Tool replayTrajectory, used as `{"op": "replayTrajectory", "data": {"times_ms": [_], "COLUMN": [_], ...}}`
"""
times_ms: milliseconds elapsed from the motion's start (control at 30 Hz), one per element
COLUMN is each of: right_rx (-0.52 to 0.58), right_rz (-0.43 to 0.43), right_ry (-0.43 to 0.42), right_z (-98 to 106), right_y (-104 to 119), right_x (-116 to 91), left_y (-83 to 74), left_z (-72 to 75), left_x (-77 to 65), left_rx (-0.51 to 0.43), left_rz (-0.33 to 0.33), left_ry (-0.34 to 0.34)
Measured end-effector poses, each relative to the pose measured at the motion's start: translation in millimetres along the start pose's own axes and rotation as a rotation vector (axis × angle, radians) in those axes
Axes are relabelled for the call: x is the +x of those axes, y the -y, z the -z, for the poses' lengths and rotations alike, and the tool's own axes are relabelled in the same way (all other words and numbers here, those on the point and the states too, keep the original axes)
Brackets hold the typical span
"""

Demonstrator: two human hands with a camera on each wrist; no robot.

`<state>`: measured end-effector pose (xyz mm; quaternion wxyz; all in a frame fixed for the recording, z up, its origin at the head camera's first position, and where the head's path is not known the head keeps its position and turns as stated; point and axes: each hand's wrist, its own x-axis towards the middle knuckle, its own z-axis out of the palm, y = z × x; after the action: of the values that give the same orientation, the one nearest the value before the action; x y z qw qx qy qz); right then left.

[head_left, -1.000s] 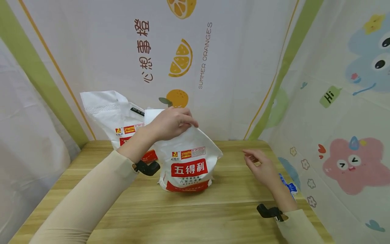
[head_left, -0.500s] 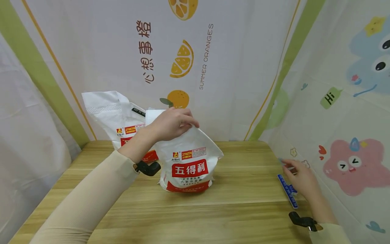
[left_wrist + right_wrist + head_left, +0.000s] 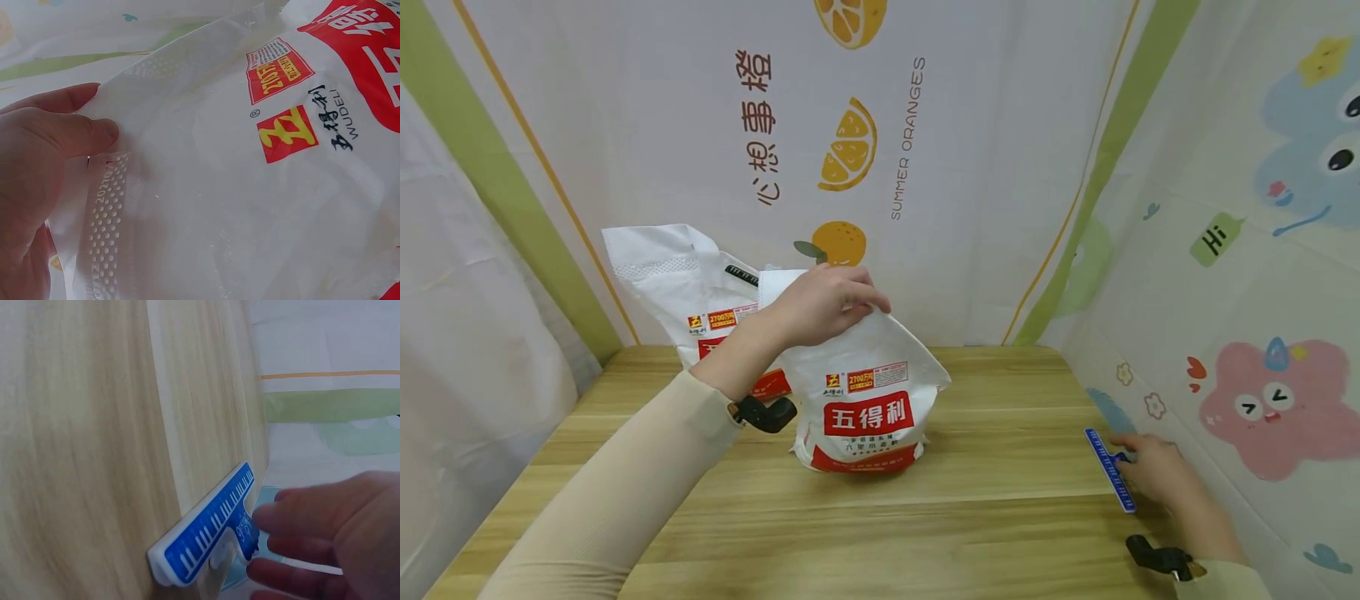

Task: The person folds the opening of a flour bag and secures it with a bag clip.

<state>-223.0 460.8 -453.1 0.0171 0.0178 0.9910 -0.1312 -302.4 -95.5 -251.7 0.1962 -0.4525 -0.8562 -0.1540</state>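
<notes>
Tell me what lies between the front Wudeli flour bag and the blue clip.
Only bare wood-grain tabletop lies between the front Wudeli flour bag and the blue clip; the head view shows this.

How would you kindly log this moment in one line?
left hand: pinches top of front bag; right hand: at blue clip on table, grip unclear; rear bag: partly hidden

The place looks like a makeshift booth around a wood-grain tabletop (image 3: 1000,467), walled by pale cloth (image 3: 452,275): the back sheet (image 3: 992,167) printed with oranges (image 3: 848,150) and "SUMMER ORANGES", the right sheet (image 3: 1195,179) with cartoon figures (image 3: 1273,433). Whether this is a home or workplace cannot be told.
</notes>
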Motion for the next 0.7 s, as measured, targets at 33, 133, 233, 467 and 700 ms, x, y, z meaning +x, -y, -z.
{"op": "replayTrajectory", "data": {"times_ms": [33, 133, 233, 467, 700], "right_rx": [-0.006, -0.024, -0.032, 0.032, 0.088], "right_rz": [-0.004, -0.001, 0.012, -0.043, -0.061], "right_ry": [0.000, -0.005, -0.008, 0.015, 0.026], "right_z": [-0.9, -3.7, -6.2, -8.8, -12.6], "right_y": [-0.1, -0.7, -0.2, 9.4, 17.0], "right_x": [0.5, 1.3, 1.5, 2.6, 5.8], "left_y": [0.2, 0.4, 0.0, -0.3, -1.2], "left_z": [-0.1, 0.0, 0.8, 1.4, 1.2], "left_x": [-0.1, -0.8, -1.4, -0.1, -1.0], "left_rx": [-0.001, -0.003, -0.004, 0.002, -0.003], "left_rz": [-0.002, -0.006, -0.004, 0.003, 0.002], "left_ry": [-0.001, -0.004, -0.002, 0.007, 0.004]}}
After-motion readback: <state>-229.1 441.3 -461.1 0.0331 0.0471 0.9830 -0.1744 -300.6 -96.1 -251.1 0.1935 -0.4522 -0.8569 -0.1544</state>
